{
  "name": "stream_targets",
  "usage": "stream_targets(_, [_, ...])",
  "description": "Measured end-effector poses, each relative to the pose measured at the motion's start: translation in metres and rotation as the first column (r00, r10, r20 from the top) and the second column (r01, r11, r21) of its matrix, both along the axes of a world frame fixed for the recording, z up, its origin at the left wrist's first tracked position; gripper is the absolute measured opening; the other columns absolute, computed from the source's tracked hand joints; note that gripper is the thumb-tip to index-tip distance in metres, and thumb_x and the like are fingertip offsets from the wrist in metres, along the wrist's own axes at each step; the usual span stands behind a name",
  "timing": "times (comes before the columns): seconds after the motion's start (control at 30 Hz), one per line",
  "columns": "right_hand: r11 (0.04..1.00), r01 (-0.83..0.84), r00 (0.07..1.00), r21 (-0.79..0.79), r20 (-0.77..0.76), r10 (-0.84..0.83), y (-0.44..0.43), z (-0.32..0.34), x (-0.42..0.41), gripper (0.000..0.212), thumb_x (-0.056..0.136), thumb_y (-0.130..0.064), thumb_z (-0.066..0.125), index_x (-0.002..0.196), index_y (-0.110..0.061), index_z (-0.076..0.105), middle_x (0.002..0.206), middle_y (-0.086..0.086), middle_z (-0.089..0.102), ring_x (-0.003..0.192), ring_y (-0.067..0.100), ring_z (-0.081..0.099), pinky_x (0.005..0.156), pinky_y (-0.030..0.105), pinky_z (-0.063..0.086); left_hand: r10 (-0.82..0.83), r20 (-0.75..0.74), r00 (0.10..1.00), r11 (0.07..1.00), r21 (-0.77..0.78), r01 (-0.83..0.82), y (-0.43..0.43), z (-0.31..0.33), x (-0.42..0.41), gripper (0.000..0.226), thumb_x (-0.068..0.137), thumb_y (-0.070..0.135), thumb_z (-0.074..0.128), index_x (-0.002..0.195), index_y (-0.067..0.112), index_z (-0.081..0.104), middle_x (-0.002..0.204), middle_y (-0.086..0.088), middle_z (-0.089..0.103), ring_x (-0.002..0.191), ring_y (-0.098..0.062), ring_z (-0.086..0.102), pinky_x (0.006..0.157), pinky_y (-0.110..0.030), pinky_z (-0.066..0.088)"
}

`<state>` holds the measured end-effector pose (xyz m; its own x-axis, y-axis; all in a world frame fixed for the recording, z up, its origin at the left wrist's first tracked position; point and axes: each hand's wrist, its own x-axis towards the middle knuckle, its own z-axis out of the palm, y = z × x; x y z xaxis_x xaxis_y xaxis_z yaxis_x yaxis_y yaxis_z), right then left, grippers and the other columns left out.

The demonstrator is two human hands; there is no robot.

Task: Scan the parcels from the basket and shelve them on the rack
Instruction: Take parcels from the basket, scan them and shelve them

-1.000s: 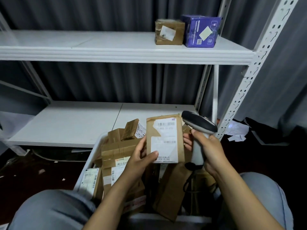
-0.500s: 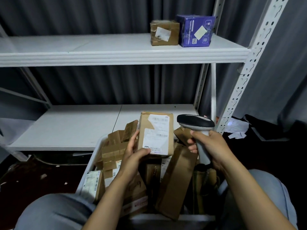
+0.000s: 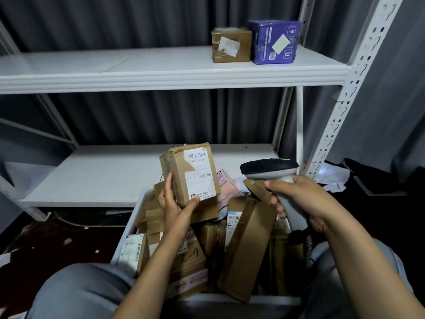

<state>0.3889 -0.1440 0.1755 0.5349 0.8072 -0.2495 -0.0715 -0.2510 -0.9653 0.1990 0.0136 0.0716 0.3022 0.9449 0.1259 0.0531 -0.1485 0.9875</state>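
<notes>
The left hand (image 3: pixel 177 203) gripped a brown parcel (image 3: pixel 189 173), label facing up for the scanner (image 3: pixel 271 169), whose handle the right hand (image 3: pixel 305 201) clasped.

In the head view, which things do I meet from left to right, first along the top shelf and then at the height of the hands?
Top shelf: brown box → purple box → rack post. Hand height: parcel held by the left hand → scanner → right hand gripping its handle.

Upper shelf (image 3: pixel 138 65): 2 boxes at right end, brown box (image 3: pixel 231 45) just beside purple box (image 3: pixel 274 42). Floor (image 3: pixel 46 254): paper scraps (image 3: pixel 66 241).
</notes>
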Motion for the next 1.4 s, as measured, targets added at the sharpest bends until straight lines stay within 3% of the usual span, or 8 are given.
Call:
stream_targets(0.43, [1.000,-0.016,1.000,0.010,0.011,0.016,0.008,0.003,-0.003,0.019,0.091,-0.012,0.063,0.075,-0.003,0.061,0.058,0.011,0.057,0.041,0.016,0.048,0.040,0.024,0.043,-0.023,0.007,1.000,0.999,0.030,0.023,-0.004,0.002,0.004,0.088,0.083,0.014,0.072,0.148,0.042,0.019,0.147,0.005,0.017,0.127,-0.007,0.027,0.095,-0.023,0.032])
stream_targets(0.67, [0.999,-0.025,0.998,0.037,0.065,0.022,0.017,0.007,-0.003,0.024,0.091,-0.014,0.064,0.071,-0.003,0.061,0.056,0.010,0.058,0.042,0.017,0.050,0.042,0.024,0.045,-0.033,0.035,0.999,0.999,-0.014,0.033,0.001,0.010,0.003,0.087,0.066,0.046,0.072,0.140,0.055,0.027,0.151,0.004,0.027,0.134,-0.014,0.035,0.099,-0.027,0.042])
stream_targets(0.83, [0.994,0.023,0.993,0.111,0.114,-0.036,0.036,0.030,0.003,0.021,0.090,-0.017,0.067,0.073,-0.006,0.059,0.058,0.010,0.059,0.043,0.017,0.050,0.045,0.026,0.045,-0.045,0.089,0.995,0.999,0.010,0.045,0.008,0.047,0.017,0.075,0.065,0.057,0.069,0.132,0.058,0.036,0.146,0.007,0.041,0.132,-0.015,0.042,0.105,-0.048,0.044])
stream_targets(1.03, [0.963,0.045,0.974,0.267,0.201,-0.101,0.065,0.083,0.022,0.015,0.091,-0.015,0.065,0.079,-0.007,0.061,0.063,0.012,0.057,0.046,0.017,0.049,0.045,0.027,0.043,-0.120,0.205,0.971,0.993,0.018,0.118,0.032,0.128,0.054,0.067,0.067,0.052,0.068,0.129,0.043,0.046,0.130,0.005,0.060,0.118,-0.013,0.057,0.103,-0.044,0.047])
stream_targets(1.2, [0.921,0.120,0.950,0.372,0.226,-0.215,0.090,0.122,0.052,0.012,0.091,-0.017,0.064,0.086,-0.007,0.061,0.064,0.010,0.056,0.044,0.016,0.049,0.044,0.024,0.045,-0.170,0.261,0.950,0.978,-0.072,0.195,0.063,0.196,0.091,0.057,0.084,0.044,0.065,0.136,0.028,0.048,0.122,0.004,0.065,0.106,-0.015,0.064,0.093,-0.044,0.052])
stream_targets(1.33, [0.901,0.152,0.929,0.407,0.252,-0.271,0.104,0.140,0.080,0.012,0.089,-0.017,0.065,0.086,-0.006,0.062,0.061,0.010,0.056,0.043,0.017,0.048,0.046,0.025,0.044,-0.227,0.278,0.933,0.957,-0.112,0.267,0.077,0.238,0.119,0.045,0.094,0.037,0.056,0.135,0.020,0.048,0.118,0.002,0.066,0.091,-0.009,0.065,0.060,-0.023,0.056])
stream_targets(1.4, [0.895,0.167,0.924,0.414,0.251,-0.289,0.110,0.147,0.092,0.012,0.089,-0.017,0.064,0.090,-0.005,0.062,0.061,0.010,0.056,0.042,0.017,0.048,0.045,0.025,0.044,-0.247,0.247,0.937,0.954,-0.108,0.280,0.083,0.251,0.136,0.043,0.095,0.039,0.054,0.134,0.020,0.048,0.116,0.002,0.067,0.088,-0.008,0.066,0.052,-0.019,0.053])
